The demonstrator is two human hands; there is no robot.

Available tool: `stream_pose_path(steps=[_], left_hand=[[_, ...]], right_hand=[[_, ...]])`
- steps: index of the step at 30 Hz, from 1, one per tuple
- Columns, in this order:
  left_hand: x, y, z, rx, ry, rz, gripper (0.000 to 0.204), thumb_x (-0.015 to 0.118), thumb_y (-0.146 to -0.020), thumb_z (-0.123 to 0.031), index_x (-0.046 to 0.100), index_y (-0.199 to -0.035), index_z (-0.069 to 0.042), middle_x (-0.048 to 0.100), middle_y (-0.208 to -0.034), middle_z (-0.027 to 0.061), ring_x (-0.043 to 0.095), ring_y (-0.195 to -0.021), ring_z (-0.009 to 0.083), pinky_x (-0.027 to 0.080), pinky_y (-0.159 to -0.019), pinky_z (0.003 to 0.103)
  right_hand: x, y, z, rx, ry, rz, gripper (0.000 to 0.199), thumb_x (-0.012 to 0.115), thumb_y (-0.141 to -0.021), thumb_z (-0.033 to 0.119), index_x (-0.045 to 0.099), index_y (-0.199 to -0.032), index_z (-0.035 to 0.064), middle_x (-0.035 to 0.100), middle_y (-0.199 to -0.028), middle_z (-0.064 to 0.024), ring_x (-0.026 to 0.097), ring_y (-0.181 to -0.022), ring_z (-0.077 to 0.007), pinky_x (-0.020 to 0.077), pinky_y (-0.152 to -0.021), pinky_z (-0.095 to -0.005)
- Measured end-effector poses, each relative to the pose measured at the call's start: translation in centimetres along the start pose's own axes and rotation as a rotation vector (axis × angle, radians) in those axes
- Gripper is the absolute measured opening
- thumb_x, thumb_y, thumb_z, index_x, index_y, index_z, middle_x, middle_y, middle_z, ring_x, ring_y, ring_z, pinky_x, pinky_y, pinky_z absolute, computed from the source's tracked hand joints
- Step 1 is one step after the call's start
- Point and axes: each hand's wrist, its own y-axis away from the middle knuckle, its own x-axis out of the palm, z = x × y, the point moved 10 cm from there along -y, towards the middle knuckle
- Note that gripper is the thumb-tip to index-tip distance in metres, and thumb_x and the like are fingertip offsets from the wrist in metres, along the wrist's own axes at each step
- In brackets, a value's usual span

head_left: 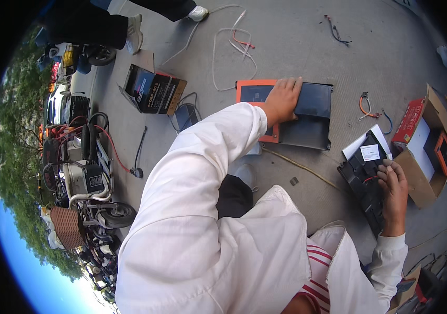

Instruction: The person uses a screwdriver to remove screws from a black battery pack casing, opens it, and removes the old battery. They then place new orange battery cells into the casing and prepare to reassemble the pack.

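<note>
My left hand (282, 99) lies across a rectangular orange and black battery case (312, 128) on the ground, its fingers closed over the far edge. At the right, my right hand (392, 183) has its fingers bent around the edge of a black moulded plastic cover (357, 175). That cover bears a white label (370, 152), and a short red wire (371, 178) shows beside my fingers. Behind its far end is a white sheet or flap (353, 148). The undersides of the case and cover are hidden.
An open carton (422, 172) with an orange-edged piece inside stands at right. A black and orange box (155, 91), loose cables (241, 47) and wire pieces (365, 104) lie farther out. Parked scooters (90, 178) line the left; a person's shoes (134, 34) show at the far left.
</note>
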Motion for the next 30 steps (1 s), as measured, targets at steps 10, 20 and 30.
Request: stream_pose_path(steps=[10,20,30], left_hand=[[0.9,3.4,2.4,-0.118,0.08,-0.183,0.109,0.092,-0.056,-0.029,0.04,-0.145,0.009,0.051,-0.132,0.0195,0.048,-0.128,0.035,0.036,-0.115,0.042],[1.4,3.4,3.7,-0.082,0.166,-0.181,0.105,0.092,-0.054,-0.027,0.045,-0.141,0.007,0.052,-0.135,0.0211,0.048,-0.131,0.0372,0.034,-0.117,0.045],[1.0,2.6,3.2,-0.029,0.213,-0.15,0.109,0.092,-0.057,-0.036,0.042,-0.144,0.006,0.052,-0.135,0.0199,0.047,-0.131,0.0359,0.03,-0.12,0.046]], right_hand=[[26.9,-9.1,5.3,-0.869,1.505,0.212,0.11,0.088,-0.071,0.022,0.024,-0.158,0.001,0.04,-0.154,-0.0182,0.041,-0.142,-0.0359,0.0338,-0.118,-0.0444],[30.2,-13.4,2.7,-0.854,1.594,0.215,0.093,0.083,-0.064,0.013,0.039,-0.144,-0.0031,0.051,-0.134,-0.0195,0.05,-0.128,-0.0371,0.0387,-0.112,-0.0435],[29.7,-13.0,3.6,-0.886,1.67,0.263,0.094,0.081,-0.062,0.01,0.041,-0.145,-0.0045,0.051,-0.136,-0.0199,0.048,-0.132,-0.0356,0.0371,-0.115,-0.0408]])
